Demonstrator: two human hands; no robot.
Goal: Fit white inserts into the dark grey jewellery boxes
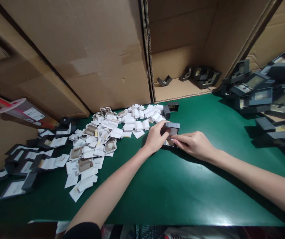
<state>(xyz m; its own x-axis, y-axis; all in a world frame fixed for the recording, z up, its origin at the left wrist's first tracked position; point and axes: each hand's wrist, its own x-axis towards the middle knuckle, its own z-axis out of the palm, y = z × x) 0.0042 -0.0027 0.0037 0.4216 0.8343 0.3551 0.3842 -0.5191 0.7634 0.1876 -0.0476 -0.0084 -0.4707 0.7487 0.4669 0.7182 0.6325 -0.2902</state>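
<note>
A small dark grey box [171, 130] with a pale insert rests on the green table [172, 189] in the middle. My left hand [155, 136] grips its left side with curled fingers. My right hand [194, 144] comes in from the right, its fingertips pinched on the box's lower front edge. Just left of the hands lies a spread pile of small white folded inserts [112, 129].
Open dark boxes with white cards [30, 159] lie at the far left. A stack of finished dark boxes [264, 89] sits at the right. An open cardboard carton [182, 49] with a few dark pieces stands behind; another carton wall [70, 53] runs along the back left.
</note>
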